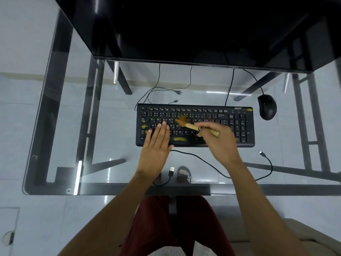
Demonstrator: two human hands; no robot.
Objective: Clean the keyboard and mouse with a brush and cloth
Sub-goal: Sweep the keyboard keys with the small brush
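Black keyboard (212, 115) flat on glass, yellow smudges; brush (191, 126) bristles mid-keys; black mouse (267, 109) upper right.

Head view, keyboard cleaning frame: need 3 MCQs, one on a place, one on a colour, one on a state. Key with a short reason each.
1. Where is the mouse relative to the keyboard?
A. beyond its far right corner
B. on top of its keys
C. by its left end

2. What colour are the smudges on the keyboard?
A. red
B. yellow
C. white

3. What is the right hand doing?
A. resting empty on the glass desk
B. holding the mouse
C. gripping a wooden brush with its bristles on the keys

Answers:
1. A: the mouse sits on the glass desk, apart from the keyboard's upper right corner.
2. B: yellow marks show at the left keys, the space bar and the top right corner.
3. C: the fingers close around the handle while the left hand lies flat on the left keys.
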